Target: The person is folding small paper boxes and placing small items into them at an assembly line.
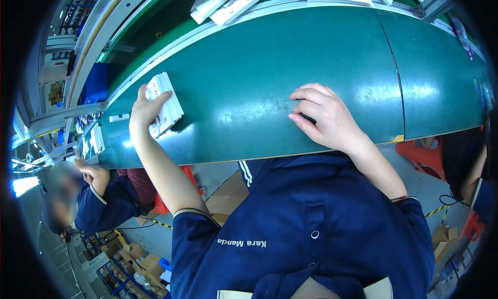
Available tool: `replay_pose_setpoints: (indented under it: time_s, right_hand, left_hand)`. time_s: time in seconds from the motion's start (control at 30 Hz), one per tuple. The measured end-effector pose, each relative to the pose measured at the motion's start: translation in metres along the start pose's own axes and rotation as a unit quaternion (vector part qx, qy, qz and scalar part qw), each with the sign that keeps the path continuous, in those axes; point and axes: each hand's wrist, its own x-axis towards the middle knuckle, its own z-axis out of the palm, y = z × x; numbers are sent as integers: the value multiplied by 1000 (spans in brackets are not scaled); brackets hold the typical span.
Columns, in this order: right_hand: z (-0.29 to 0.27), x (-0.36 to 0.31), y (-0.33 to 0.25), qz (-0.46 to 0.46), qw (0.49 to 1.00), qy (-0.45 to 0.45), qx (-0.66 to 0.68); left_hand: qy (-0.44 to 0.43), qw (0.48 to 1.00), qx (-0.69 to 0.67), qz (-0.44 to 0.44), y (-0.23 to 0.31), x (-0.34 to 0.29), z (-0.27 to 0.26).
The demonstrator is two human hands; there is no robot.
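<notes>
Left hand (147, 111): grip closed about a stack (167, 109) of thin white boxes, thumb across the top face, other fingers at its left side, mostly hidden. Stack is on the left part of the worktop (270, 81), slanted; can't tell if it's fully resting or slightly raised. Several layers show along its right side.

Right hand (322, 116): grip half open, fingers loosely curled, nothing in it. It's over the middle of the worktop near the near edge, well apart from the stack. Can't tell if it touches the surface.

Marker (119, 118), white with a dark band, lies just left of the left hand. Dark seam (397, 76) crosses the worktop right of the right hand; yellow patch (398, 138) at its near end. Metal rail (259, 11) along the far side, more white boxes (234, 4) at and beyond it. Blue bin (96, 82) far left. Co-worker (116, 203) at left; red stool (425, 158) at right.
</notes>
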Motion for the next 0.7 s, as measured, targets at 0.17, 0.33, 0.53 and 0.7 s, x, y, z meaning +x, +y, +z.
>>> replay_pose_setpoints:
  time_s: [0.17,0.33,0.53,0.7]
  right_hand:
    - [-2,-2,2,6,1000,-1,1]
    - [-1,6,4,2,1000,-1,-4]
    - [25,87,36,-50,993,25,-106]
    - [82,182,65,-159,922,89,-343]
  left_hand:
    - [16,1000,3,-6,14,2,0]
    - [23,999,37,-18,16,17,4]
    - [59,997,36,-35,8,10,11]
    - [67,991,-119,7,2,-12,14]
